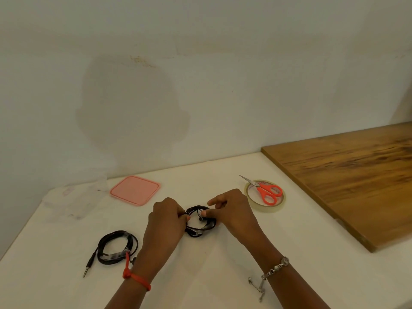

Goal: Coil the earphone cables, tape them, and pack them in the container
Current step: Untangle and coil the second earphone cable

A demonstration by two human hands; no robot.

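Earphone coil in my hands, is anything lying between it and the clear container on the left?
Only the pink lid, flat on the table between the coil and the clear container, slightly to the far side. Lifted over it, the coil should pass. The second coil lies nearer you, out of the way.

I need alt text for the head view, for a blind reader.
The left hand and right hand pinch a coiled earphone cable on a white table. Nearby: a second coil, scissors on a tape roll, a pink lid.
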